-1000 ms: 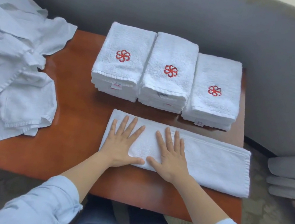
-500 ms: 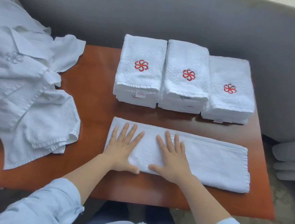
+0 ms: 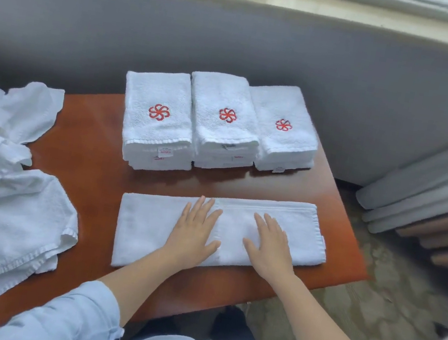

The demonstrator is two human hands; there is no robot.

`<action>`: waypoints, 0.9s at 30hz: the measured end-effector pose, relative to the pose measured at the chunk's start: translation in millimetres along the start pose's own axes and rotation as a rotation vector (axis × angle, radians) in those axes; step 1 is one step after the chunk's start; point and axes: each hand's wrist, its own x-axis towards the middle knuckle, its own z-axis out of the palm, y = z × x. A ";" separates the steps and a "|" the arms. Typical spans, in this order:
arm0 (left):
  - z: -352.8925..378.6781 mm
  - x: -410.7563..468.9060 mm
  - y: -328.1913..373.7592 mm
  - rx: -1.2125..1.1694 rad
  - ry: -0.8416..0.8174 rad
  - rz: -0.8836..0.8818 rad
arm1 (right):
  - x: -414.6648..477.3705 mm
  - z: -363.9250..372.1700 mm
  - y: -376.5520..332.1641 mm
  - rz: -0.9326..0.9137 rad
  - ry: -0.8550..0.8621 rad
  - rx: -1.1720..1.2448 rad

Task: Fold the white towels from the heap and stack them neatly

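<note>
Here, the long folded towel (image 3: pixel 145 228) is lying on the near part of the desk (image 3: pixel 96 148). Its long axis is running left to right across the person's front, with the right end sitting slightly farther back than the left. Both grips are resting on its middle stretch, the left grip (image 3: pixel 193 230) just left of centre and the right grip (image 3: pixel 269 244) just right of it, with a narrow band of cloth showing between them. Each is lying released, palm down, fingers straight and slightly spread, pressing the cloth flat and grasping nothing. The towel's right end is lying nearer its grip than the left end is, so the coming end-over-end fold is looking easier to start from the right. Behind, three finished stacks (image 3: pixel 224 116) are standing side by side, and the unfolded heap (image 3: pixel 3 207) is lying at the left.
</note>
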 end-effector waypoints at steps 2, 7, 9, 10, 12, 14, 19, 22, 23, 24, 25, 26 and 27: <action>2.0 15.2 21.8 -0.037 0.016 0.067 | 1.3 -15.2 20.1 0.077 0.068 0.075; 7.1 50.2 73.6 -0.084 -0.045 0.146 | 7.9 -41.8 75.5 0.175 0.073 0.074; 10.1 61.2 92.8 -0.089 -0.075 0.143 | 12.3 -47.6 93.5 0.187 0.027 0.071; 11.6 66.2 101.8 -0.096 -0.089 0.129 | 14.7 -49.6 100.8 0.199 -0.003 0.093; 15.0 76.6 117.9 -0.112 -0.100 0.079 | 19.4 -52.4 111.5 0.246 -0.046 0.183; 16.7 85.4 132.2 -0.171 -0.125 0.003 | 23.7 -54.1 118.6 0.291 -0.054 0.245; 23.6 97.5 151.5 -0.176 -0.201 -0.099 | 37.1 -59.1 130.2 0.346 -0.084 0.577; 25.5 100.3 154.6 -0.180 -0.212 -0.141 | 44.7 -64.4 133.8 0.409 -0.122 0.723; 25.9 101.3 155.0 -0.180 -0.219 -0.146 | 46.6 -65.9 134.4 0.432 -0.141 0.771; 25.8 101.9 155.5 -0.181 -0.227 -0.152 | 48.3 -67.7 134.8 0.451 -0.166 0.826; 25.4 102.7 155.9 -0.184 -0.231 -0.160 | 49.7 -70.0 135.0 0.464 -0.199 0.886; 24.8 103.0 156.5 -0.188 -0.235 -0.170 | 51.5 -72.4 134.7 0.476 -0.234 0.941; 24.2 103.3 157.0 -0.194 -0.241 -0.178 | 53.3 -74.8 133.6 0.492 -0.262 0.988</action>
